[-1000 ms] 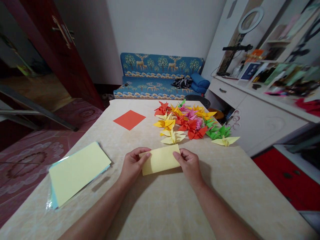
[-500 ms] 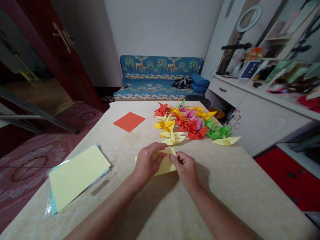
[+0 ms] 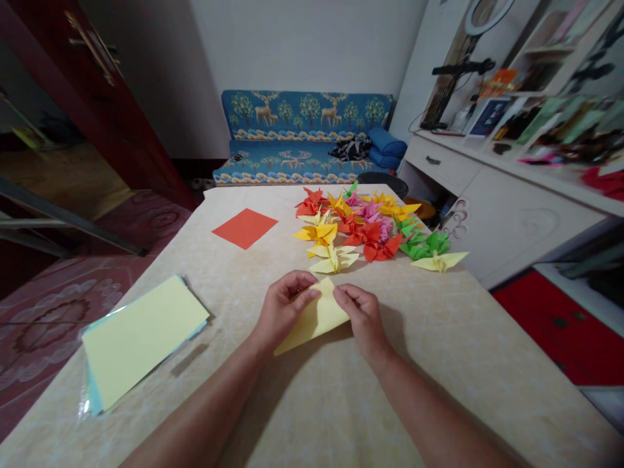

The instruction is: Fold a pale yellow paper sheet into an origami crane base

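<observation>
Between my hands is a pale yellow sheet of folding paper point(image 3: 319, 315), folded, with one corner pointing away from me. My left hand point(image 3: 285, 305) pinches its upper left edge between thumb and fingers. On the opposite edge, my right hand point(image 3: 359, 312) grips it the same way, fingers curled behind. Just beyond the sheet sits a pale yellow paper crane point(image 3: 334, 260), the nearest of a cluster of folded cranes. Red cranes point(image 3: 375, 242), green cranes point(image 3: 424, 244) and others in orange and pink make up that cluster.
A red paper square point(image 3: 245, 227) lies flat at the back left of the table point(image 3: 234, 286). On the left rests a stack of pale yellow and blue paper point(image 3: 146, 338), partly in clear wrapping. Beyond stands a blue patterned sofa point(image 3: 302, 130); a white cabinet point(image 3: 517, 201) is at right.
The yellow paper has turned and spread in my hands, its lower left corner now showing. My hands have moved slightly, and the whole view has tilted down a little.
</observation>
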A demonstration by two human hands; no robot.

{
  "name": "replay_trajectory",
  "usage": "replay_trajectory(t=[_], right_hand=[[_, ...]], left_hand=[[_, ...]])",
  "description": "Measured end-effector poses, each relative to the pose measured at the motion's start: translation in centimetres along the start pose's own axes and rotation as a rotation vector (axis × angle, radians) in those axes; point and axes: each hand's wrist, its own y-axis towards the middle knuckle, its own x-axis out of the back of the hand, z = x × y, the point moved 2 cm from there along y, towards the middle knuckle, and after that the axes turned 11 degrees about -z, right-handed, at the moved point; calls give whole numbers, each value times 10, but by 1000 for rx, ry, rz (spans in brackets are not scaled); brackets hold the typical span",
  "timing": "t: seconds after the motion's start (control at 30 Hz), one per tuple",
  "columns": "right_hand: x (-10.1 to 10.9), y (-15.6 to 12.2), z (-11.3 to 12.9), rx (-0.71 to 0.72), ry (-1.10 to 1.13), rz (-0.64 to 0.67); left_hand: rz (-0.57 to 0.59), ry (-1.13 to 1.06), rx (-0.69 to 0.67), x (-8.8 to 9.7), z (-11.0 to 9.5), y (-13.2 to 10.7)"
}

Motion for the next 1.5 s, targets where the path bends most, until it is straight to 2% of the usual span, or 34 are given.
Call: replay_trajectory(t=[0.37, 0.53, 0.73, 1.03, 1.33, 1.5], right_hand=[[-1, 0, -8, -146, 209, 90], [-1, -1, -8, -185, 298, 131], [-1, -1, -5, -148, 323, 101], [1, 2, -8, -96, 218, 105], [2, 0, -3, -61, 155, 116], [2, -1, 5, 42, 58, 122]], left_hand=[[4, 47, -32, 3, -9, -2], [77, 271, -153, 2, -30, -3], [177, 469, -316, 0, -42, -6], [181, 480, -399, 0, -41, -9], [129, 410, -311, 2, -38, -7], [90, 449, -255, 2, -41, -9]])
